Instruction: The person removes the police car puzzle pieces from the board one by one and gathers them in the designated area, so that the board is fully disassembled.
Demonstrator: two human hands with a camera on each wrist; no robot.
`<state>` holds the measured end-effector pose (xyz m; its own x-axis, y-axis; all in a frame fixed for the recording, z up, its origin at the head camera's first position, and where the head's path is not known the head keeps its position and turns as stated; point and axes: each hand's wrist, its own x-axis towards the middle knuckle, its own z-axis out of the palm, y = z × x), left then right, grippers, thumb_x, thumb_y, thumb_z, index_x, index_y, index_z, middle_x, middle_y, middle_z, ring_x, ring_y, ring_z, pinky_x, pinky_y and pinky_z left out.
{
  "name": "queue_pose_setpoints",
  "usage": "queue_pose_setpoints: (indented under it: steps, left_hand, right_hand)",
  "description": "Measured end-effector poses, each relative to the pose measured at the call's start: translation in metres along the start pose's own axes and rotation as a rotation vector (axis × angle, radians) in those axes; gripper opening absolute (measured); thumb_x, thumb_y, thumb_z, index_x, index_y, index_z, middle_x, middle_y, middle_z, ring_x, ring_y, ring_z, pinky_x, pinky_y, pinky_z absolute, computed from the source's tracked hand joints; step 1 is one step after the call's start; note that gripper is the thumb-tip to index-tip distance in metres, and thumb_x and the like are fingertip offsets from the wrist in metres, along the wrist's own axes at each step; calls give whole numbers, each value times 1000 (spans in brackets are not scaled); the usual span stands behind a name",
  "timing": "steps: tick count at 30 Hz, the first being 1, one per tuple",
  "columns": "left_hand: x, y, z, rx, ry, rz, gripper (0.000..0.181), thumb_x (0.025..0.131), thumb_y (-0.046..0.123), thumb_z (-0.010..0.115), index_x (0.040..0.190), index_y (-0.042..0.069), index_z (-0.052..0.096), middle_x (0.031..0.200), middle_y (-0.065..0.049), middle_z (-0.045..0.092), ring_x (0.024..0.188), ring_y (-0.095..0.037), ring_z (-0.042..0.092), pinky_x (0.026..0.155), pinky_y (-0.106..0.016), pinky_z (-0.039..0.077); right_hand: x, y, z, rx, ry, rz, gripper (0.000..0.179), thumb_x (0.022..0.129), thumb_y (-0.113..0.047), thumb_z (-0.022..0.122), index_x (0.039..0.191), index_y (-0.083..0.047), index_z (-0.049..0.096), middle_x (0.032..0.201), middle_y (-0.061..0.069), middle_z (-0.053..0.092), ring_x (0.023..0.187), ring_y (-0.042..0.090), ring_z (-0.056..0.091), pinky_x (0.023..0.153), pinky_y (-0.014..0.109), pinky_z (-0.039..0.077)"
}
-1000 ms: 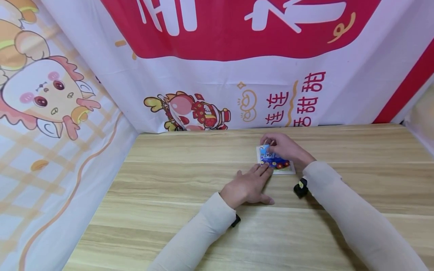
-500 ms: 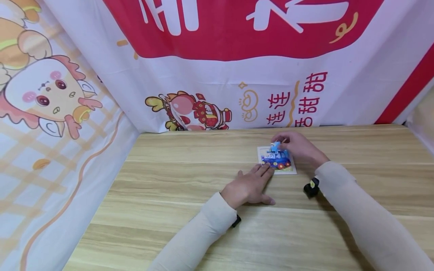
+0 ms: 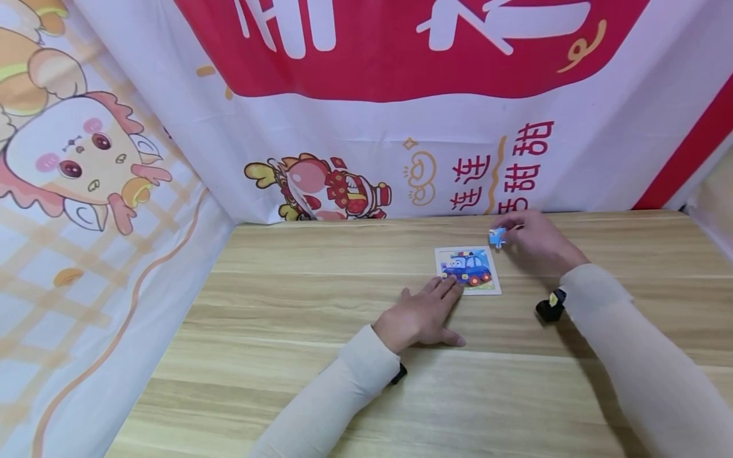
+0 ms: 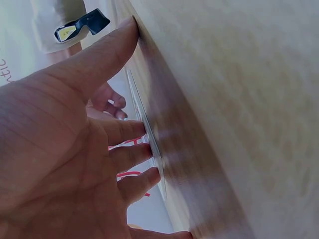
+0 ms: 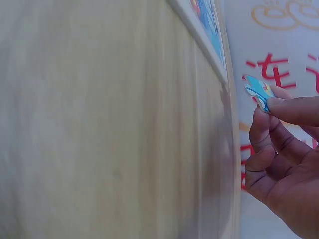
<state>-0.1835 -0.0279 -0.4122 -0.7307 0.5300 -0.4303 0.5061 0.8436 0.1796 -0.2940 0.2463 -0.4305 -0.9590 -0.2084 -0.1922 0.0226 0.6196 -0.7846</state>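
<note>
A small square jigsaw puzzle (image 3: 471,268) with a white border lies on the wooden table; its picture is a blue cartoon car with red wheels. My left hand (image 3: 420,315) rests with extended fingertips on the puzzle's lower left edge, and its thumb touches the table, as the left wrist view shows. Beyond the puzzle's upper right corner, my right hand (image 3: 538,242) pinches a light blue puzzle piece (image 3: 496,237) between thumb and fingers. In the right wrist view the piece (image 5: 259,91) is raised off the table, with the other fingers curled below it.
The wood-grain table (image 3: 321,305) spreads around both hands. A white and red printed cloth (image 3: 355,140) hangs along its back edge, and another patterned cloth (image 3: 109,254) lines the left side. Black camera mounts sit at both wrists.
My right hand has lifted the light blue piece off the puzzle and carried it right, past the upper right corner. More of the car picture now shows. My left hand has stayed in place.
</note>
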Motion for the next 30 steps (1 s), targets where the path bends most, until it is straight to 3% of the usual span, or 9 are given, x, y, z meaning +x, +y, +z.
queue_pose_setpoints:
  steps: [5,11,15,30]
  left_hand:
    - [0,0,0,3,-2,-5,99,94,62,68,170,27,15,178,7,8,165,-18,10,123,-67,27]
    - [-1,1,0,6,0,-5,98,94,62,68,170,27,16,178,7,7,165,-17,10,123,-67,28]
    - [-1,1,1,5,1,-1,98,95,61,68,170,27,16,178,7,7,165,-17,10,123,-67,28]
    - [1,0,3,10,-1,-1,98,95,62,67,170,27,14,178,7,6,165,-18,9,123,-67,28]
  right_hand:
    - [1,9,-11,45,8,50,38,104,-6,52,140,-4,63,138,22,62,134,37,47,118,64,29]
    - [5,16,-21,1,24,95,39,106,-10,52,144,-6,60,148,22,53,129,37,45,103,51,41]
    - [6,21,-24,3,30,130,40,107,-10,52,146,-6,58,150,23,50,125,36,46,98,47,43]
    - [13,36,-24,-17,116,106,38,103,-3,58,140,-1,62,143,25,53,114,32,51,82,32,48]
